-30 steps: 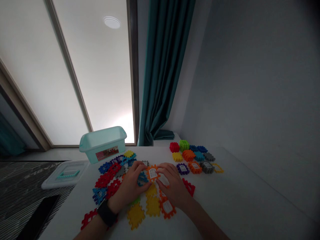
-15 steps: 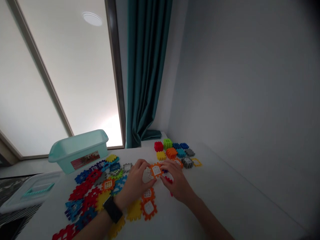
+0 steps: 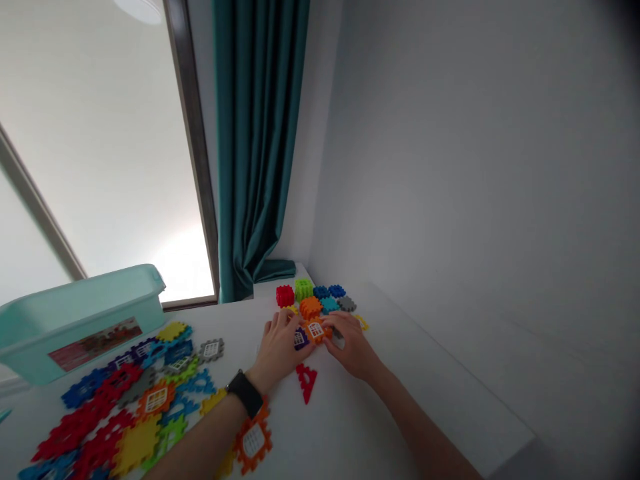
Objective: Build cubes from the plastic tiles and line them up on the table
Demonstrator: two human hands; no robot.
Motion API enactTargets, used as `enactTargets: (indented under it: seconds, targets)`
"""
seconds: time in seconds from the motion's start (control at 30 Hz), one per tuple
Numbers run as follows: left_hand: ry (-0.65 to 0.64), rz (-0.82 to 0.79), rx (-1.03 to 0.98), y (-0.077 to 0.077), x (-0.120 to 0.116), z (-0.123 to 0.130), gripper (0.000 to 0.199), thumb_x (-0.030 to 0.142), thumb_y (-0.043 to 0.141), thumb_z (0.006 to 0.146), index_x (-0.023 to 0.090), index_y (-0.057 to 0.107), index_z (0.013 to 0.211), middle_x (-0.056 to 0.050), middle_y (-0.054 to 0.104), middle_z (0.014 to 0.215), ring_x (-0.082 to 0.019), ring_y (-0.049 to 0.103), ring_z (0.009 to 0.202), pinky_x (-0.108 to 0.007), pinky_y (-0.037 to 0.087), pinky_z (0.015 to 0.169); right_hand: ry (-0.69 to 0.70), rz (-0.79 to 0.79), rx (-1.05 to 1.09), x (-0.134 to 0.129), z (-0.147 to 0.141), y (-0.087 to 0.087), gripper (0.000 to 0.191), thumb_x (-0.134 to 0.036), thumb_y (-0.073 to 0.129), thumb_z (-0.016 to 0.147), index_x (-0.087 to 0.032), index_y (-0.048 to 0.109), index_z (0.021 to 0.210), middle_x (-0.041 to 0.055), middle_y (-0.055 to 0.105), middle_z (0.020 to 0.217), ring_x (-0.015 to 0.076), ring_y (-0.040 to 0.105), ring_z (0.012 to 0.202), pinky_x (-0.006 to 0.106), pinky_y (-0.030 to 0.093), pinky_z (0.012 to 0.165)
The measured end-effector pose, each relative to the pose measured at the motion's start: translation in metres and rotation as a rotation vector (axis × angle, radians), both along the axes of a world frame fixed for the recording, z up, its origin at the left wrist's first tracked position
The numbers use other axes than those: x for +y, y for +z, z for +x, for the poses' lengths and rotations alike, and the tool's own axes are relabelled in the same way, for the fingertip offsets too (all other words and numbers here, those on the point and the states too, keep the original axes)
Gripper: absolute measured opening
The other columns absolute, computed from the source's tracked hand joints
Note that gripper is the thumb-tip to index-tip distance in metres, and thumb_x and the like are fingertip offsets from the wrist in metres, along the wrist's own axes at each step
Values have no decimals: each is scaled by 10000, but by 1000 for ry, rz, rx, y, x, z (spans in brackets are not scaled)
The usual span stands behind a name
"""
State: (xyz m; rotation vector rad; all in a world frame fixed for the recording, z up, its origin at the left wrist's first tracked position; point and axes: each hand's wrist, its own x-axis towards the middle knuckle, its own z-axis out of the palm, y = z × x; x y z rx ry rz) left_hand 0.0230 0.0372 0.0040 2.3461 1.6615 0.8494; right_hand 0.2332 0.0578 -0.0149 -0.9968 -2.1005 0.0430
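An orange square interlocking tile [image 3: 316, 329] with a white window insert is between my hands, low over or on the sorted pieces. My left hand [image 3: 279, 345], with a black watch on its wrist, closes its thumb and fingers at the tile's left side. At the right edge, my right hand [image 3: 353, 347] pinches it. A purple window tile [image 3: 300, 339] lies close by my left thumb, partly covered. Just behind the held tile sits an orange stack [image 3: 311, 307]. A red triangular piece [image 3: 307, 381] lies in front of my hands.
Sorted stacks stand behind, among them a red one [image 3: 285, 295] and a green one [image 3: 303, 289]. Mixed loose tiles, such as a yellow one [image 3: 137, 443], spread over the left of the white table [image 3: 360, 427]. A teal plastic tub [image 3: 105, 313] stands at back left.
The view has swung right. My hands have carried the orange window tile away from the loose pieces, forward to the sorted stacks. The red triangle now shows fully.
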Motion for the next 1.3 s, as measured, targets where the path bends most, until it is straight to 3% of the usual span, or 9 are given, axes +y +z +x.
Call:
enactTargets:
  seconds: [0.23, 0.5, 1.0, 1.3]
  targets:
    - [3, -20, 80, -4, 19, 11, 391, 455, 723, 812, 231, 620, 1117, -106, 555, 1282, -330, 502, 1207, -467, 384, 1012, -33, -73, -83, 19, 16, -2, 233, -142, 620, 817, -249, 613, 1024, 56, 711, 1181, 299, 567, 1210, 518, 399, 1040]
    - [5, -4, 156, -10, 30, 23, 459, 571, 695, 802, 208, 650, 1078, -127, 552, 1255, -355, 481, 1216, -481, 374, 1006, -79, -68, -9, 24, 32, -8, 199, -211, 589, 860, -244, 614, 1054, 73, 715, 1157, 290, 579, 1190, 517, 394, 1060]
    - [2, -46, 140, -16, 36, 22, 347, 490, 721, 808, 235, 674, 1040, -104, 540, 1275, -350, 480, 1213, -486, 360, 996, -99, -36, 17, 22, 34, -7, 195, -202, 594, 858, -250, 626, 1044, 62, 717, 1153, 284, 590, 1171, 489, 416, 1044]
    - [-13, -56, 136, -17, 36, 20, 332, 450, 718, 814, 230, 671, 1058, -104, 539, 1307, -346, 475, 1237, -495, 354, 1000, -83, -33, -104, 18, 23, -11, 223, -161, 597, 846, -239, 639, 1051, 69, 716, 1164, 288, 555, 1216, 496, 375, 1062]
